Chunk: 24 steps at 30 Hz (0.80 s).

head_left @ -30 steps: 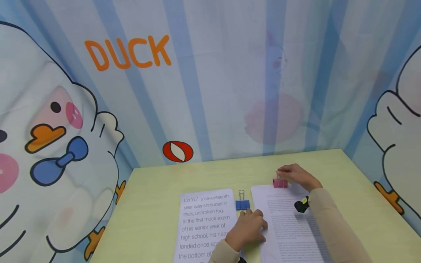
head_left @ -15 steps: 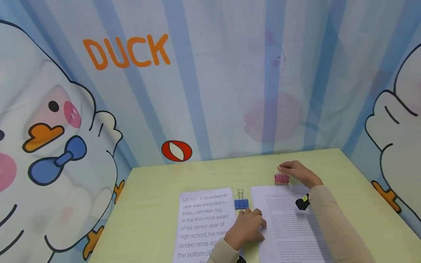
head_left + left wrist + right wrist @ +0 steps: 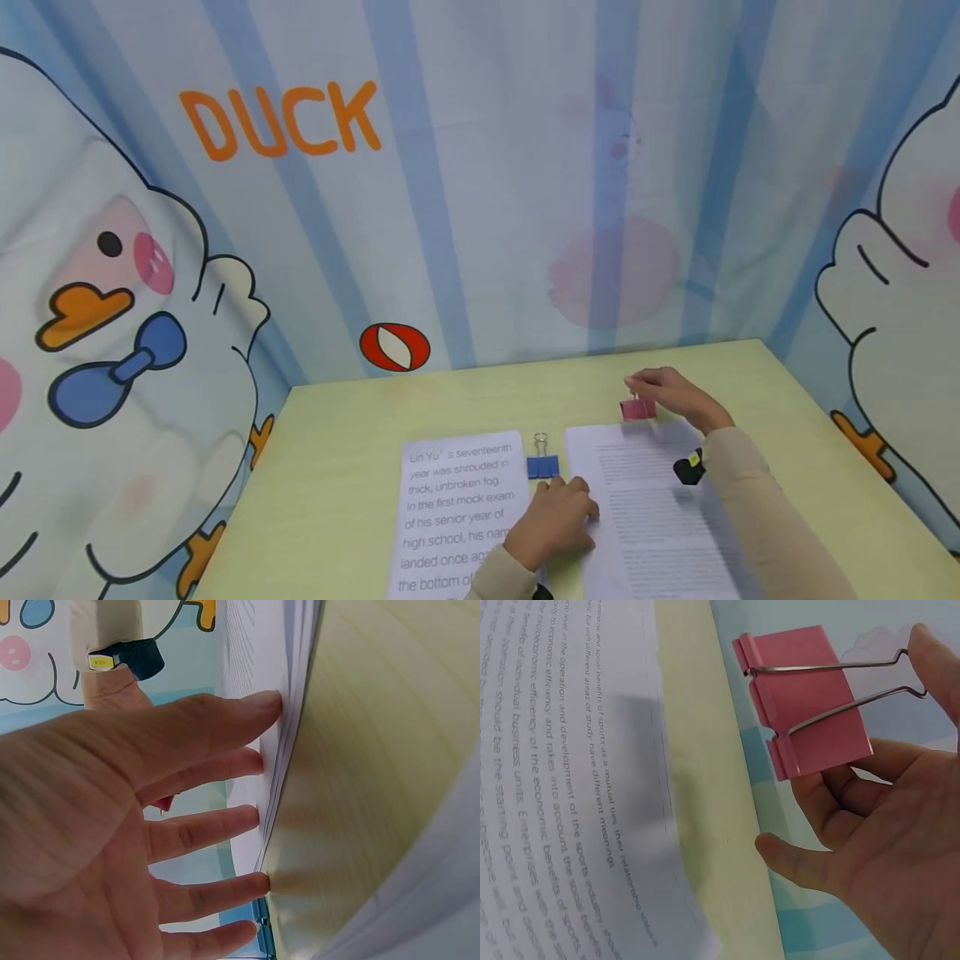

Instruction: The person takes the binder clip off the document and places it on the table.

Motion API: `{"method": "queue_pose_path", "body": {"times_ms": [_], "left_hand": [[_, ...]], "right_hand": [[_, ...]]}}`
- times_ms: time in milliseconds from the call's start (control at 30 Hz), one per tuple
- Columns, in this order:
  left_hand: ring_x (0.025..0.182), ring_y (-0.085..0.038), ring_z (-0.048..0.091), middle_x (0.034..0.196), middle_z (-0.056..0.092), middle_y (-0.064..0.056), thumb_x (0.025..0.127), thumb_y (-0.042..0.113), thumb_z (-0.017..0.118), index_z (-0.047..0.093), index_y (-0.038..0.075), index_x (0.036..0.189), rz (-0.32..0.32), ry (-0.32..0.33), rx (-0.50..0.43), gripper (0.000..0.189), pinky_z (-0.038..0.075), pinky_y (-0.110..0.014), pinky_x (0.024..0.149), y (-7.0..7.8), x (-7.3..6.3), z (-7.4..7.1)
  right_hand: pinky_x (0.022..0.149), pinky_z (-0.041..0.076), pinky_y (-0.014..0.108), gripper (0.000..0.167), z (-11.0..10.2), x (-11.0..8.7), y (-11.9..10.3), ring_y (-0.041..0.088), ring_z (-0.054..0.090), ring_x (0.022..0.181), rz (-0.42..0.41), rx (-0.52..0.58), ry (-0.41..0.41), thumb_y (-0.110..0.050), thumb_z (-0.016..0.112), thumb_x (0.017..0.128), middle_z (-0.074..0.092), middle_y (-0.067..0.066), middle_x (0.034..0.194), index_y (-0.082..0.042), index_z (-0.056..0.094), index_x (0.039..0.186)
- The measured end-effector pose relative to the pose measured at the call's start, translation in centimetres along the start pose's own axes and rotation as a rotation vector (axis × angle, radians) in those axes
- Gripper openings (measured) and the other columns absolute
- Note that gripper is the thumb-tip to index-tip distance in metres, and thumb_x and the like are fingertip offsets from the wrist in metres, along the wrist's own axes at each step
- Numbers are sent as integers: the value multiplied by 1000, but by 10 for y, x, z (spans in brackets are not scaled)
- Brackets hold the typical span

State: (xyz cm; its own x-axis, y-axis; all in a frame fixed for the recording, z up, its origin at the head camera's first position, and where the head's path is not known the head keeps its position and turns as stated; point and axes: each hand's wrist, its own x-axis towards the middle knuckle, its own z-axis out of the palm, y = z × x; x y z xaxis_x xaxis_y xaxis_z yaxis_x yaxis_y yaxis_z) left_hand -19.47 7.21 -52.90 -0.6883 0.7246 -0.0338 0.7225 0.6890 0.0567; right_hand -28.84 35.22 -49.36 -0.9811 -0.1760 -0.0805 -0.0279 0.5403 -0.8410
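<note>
1. Change: approx 1 s ago the pink, boxy metal binder clip (image 3: 810,701) overlapped the top edge of the thick, white rectangular paper stack w/ small print (image 3: 660,517). Now it's just past that edge, apart from it; R wrist view shows a strip of the pale yellow, wood-look tabletop (image 3: 337,475) btwn them.
2. R hand (image 3: 678,398): holds the pink clip, thumb at the end of the silver wire handles (image 3: 821,668), other fingers partly hidden behind the body. Exact pressure: can't tell.
3. L hand (image 3: 557,518): no real change vs. earlier pics. Fingers straight & spread wide, tips touching the L edge of the small-print stack, gripping nothing.
4. Meaning (my read): top edge of that stack is no longer held by the pink clip, so sheets could slip; L hand prob. helps steady them.
5. Unchanged: blue, boxy metal binder clip w/ wire loops (image 3: 543,467) lies btwn the two stacks, near L hand's fingertips.
6. Also same spot: white rectangular paper stack w/ large print (image 3: 453,508), to the L, partly under L forearm in head view. Small shift of everything there = head cam moving, I think.
</note>
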Motion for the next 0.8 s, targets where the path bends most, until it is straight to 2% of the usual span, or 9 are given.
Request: {"method": "queue_pose_path", "body": {"times_ms": [167, 367, 533, 800], "left_hand": [[90, -16, 56, 109, 65, 9, 72, 41, 88, 80, 32, 103, 6, 7, -10, 34, 43, -32, 76, -1, -1, 1], [89, -16, 55, 107, 64, 9, 71, 41, 89, 80, 31, 103, 4, 4, -9, 34, 42, -31, 75, 0, -4, -2], [87, -16, 54, 102, 62, 9, 72, 40, 89, 80, 31, 104, 5, -1, -20, 35, 41, -31, 74, 0, -2, -2], [87, -15, 53, 101, 62, 9, 71, 39, 89, 80, 29, 104, 17, -7, -49, 35, 40, -31, 73, 2, -1, -3]], "right_hand": [[106, 36, 62, 65, -4, -5, 1, 44, 52, 126, -1, -2, -6, -41, 46, 107, 56, 30, 134, 14, 46, 142], [109, 30, 66, 69, -11, -12, 6, 49, 44, 134, 9, 46, -32, -42, 44, 108, 45, 34, 144, 15, 39, 146], [110, 27, 68, 67, -21, -17, 13, 49, 41, 136, 24, 56, -39, -41, 43, 108, 45, 33, 144, 14, 40, 146], [108, 30, 68, 70, -33, -38, 21, 50, 39, 136, 42, 72, -37, -44, 39, 109, 44, 34, 145, 15, 38, 147]]}}
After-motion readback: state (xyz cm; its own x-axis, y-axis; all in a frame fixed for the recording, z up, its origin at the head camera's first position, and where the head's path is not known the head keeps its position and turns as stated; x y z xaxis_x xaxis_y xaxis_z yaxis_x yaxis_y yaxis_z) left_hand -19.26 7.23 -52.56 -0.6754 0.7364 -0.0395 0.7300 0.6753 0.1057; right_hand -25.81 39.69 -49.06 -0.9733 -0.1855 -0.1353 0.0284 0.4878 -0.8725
